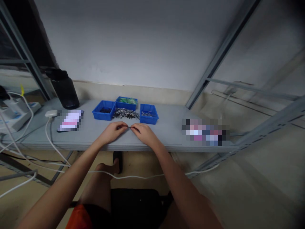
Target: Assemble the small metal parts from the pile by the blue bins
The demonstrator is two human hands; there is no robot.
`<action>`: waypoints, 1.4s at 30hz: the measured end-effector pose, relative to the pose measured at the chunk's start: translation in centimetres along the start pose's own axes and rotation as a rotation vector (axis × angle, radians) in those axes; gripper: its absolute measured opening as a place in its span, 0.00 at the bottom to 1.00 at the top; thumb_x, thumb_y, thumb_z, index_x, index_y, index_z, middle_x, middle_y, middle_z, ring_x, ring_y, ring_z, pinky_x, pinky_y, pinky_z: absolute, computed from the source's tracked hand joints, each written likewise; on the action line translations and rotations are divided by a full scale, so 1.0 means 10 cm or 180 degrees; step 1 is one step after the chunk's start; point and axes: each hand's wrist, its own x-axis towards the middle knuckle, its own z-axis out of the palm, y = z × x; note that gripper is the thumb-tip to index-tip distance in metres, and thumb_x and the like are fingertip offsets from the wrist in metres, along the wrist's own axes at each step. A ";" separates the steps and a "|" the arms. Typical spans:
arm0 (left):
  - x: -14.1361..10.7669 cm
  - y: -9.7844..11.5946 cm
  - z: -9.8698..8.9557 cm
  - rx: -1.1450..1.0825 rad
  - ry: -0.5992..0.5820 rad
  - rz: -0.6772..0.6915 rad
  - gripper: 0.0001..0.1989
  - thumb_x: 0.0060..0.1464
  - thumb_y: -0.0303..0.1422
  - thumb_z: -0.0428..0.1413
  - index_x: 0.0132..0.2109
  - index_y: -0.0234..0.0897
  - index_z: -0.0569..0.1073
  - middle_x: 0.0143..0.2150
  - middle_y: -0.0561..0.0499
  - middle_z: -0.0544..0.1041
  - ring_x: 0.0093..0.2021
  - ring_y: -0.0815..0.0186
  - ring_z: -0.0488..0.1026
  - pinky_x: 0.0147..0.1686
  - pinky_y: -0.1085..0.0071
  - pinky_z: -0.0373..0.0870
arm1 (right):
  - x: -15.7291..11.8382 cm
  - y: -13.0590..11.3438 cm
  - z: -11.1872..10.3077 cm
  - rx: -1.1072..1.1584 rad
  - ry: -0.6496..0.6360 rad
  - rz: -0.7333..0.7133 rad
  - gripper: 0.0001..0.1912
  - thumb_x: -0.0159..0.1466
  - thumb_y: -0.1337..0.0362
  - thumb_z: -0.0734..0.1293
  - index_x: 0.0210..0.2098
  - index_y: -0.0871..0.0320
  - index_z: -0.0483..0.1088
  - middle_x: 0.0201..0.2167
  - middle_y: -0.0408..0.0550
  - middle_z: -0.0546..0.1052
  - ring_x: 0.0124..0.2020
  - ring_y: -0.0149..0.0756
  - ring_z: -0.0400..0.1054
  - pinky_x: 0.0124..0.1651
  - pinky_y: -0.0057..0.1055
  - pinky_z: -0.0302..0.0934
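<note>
My left hand (114, 132) and my right hand (142, 132) meet over the front of the grey shelf. Their fingertips pinch a small dark thin piece (129, 127) from either side; it is too small to name its kind. Just beyond lies a loose pile of thin metal pieces (126, 113), silvery with dark ends. Left of the pile, a blue bin (102, 117) holds small dark parts. To its right, another blue bin (149, 120) contains thin silvery pieces. Behind, a third blue bin (120, 106) has green and clear material in it.
On the grey shelf (170, 127), a black bottle (65, 92) stands at the back left. A phone with a blurred screen (71, 121) lies beside a white charger (51, 113). White cables cross the left side and hang below. A pixelated object (205, 132) sits right, near metal uprights (214, 60).
</note>
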 end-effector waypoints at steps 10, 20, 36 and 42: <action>0.00 -0.04 0.02 0.0107 0.0179 -0.0050 0.10 0.57 0.35 0.55 0.41 0.37 0.79 0.42 0.47 0.82 0.42 0.62 0.76 0.45 0.66 0.72 | -0.01 -0.03 -0.01 0.0104 0.0161 -0.0065 0.09 0.70 0.67 0.60 0.41 0.57 0.73 0.38 0.48 0.79 0.39 0.35 0.72 0.45 0.31 0.62; -0.01 -0.03 0.02 0.0268 -0.0070 -0.0015 0.10 0.56 0.35 0.55 0.40 0.37 0.79 0.39 0.48 0.82 0.40 0.62 0.76 0.44 0.66 0.71 | -0.02 -0.04 -0.02 0.0097 0.0210 -0.0111 0.09 0.70 0.66 0.60 0.42 0.56 0.73 0.38 0.48 0.78 0.40 0.35 0.71 0.46 0.31 0.62; -0.01 0.00 0.01 0.0143 0.0268 0.0113 0.11 0.58 0.36 0.54 0.42 0.38 0.79 0.43 0.47 0.82 0.43 0.62 0.76 0.42 0.67 0.73 | -0.01 -0.02 0.00 0.0115 -0.0055 -0.0153 0.09 0.68 0.66 0.62 0.44 0.55 0.74 0.40 0.49 0.79 0.42 0.36 0.72 0.47 0.33 0.64; 0.00 -0.01 0.01 0.0104 0.0247 0.0049 0.11 0.58 0.35 0.55 0.42 0.38 0.80 0.43 0.47 0.82 0.43 0.62 0.76 0.43 0.66 0.73 | -0.01 -0.03 -0.02 0.0176 -0.0068 -0.0151 0.10 0.68 0.67 0.62 0.45 0.55 0.74 0.40 0.49 0.79 0.42 0.36 0.72 0.48 0.34 0.65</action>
